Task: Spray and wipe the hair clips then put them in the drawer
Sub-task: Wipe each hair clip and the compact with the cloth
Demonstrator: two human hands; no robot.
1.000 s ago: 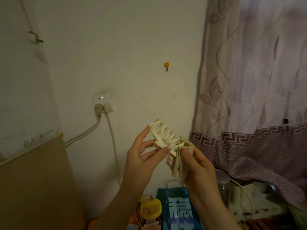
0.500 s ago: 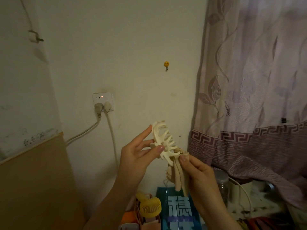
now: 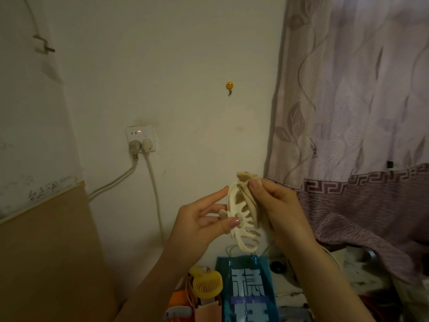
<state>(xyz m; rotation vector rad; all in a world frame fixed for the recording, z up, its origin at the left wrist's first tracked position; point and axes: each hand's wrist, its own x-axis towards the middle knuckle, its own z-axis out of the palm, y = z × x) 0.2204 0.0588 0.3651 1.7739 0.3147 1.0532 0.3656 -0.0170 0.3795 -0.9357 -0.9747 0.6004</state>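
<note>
**Wiping the cream hair clip, held up in front of the wall**

I am holding the cream hair clip [image 3: 241, 219] up in the air with both hands, in front of the pale wall [image 3: 185, 54] and well above the things below. My left hand [image 3: 197, 228] is gripping the clip at its hinge end: the thumb is pressing on the front near the middle, the index finger is stretching up along the clip's left edge, and the other fingers are curling in behind it. The clip is standing roughly upright, its curved teeth fanning down and to the right.

My right hand [image 3: 281, 212] is pinching a beige cloth [image 3: 249, 194] between thumb and fingers and pressing it against the upper right side of the clip. The cloth is bunching above the clip's top and draping down behind its teeth.

Below my hands a small yellow fan [image 3: 206, 283] is sitting just beside a blue packet [image 3: 248, 289] printed with large white characters. On the wall to the left a white socket [image 3: 140, 138] is carrying two plugs with cables hanging down. A small yellow smiley hook [image 3: 229, 86] is sticking to the wall higher up. A mauve patterned curtain [image 3: 359, 112] is hanging on the right.
</note>
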